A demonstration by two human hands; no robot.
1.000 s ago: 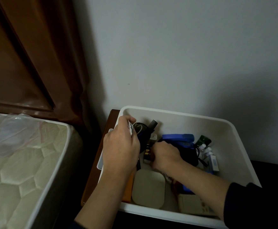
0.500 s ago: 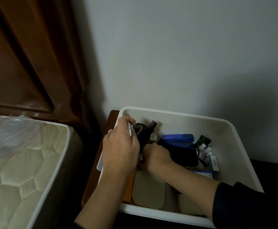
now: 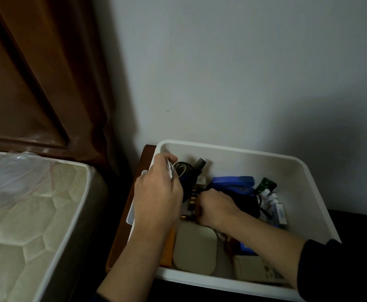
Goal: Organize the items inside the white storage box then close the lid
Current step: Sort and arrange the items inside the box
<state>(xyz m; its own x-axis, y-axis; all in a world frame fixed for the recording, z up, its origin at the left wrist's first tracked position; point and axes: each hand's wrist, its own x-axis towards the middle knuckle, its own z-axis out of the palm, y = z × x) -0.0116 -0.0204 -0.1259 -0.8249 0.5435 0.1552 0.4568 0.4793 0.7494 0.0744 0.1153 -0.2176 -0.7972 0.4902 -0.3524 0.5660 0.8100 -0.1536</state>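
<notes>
Both hands work inside the open white storage box [image 3: 298, 179].

The left hand [image 3: 158, 197] pinches a small white packet [image 3: 170, 171] at the box's left wall; the right hand [image 3: 216, 209] curls around small brass-tipped pieces [image 3: 192, 201] beside a blue stapler [image 3: 232, 182]. The box sits on a dark counter [image 3: 352, 225] against the wall, next to the bed [image 3: 25, 214].

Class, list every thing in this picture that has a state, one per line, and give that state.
White storage box: open, no lid on it, items inside.
Left hand: pinching a small white packet at the box's left wall.
Right hand: curled among the items, gripping something small and dark.
Blue stapler: lying flat, closed.
</notes>
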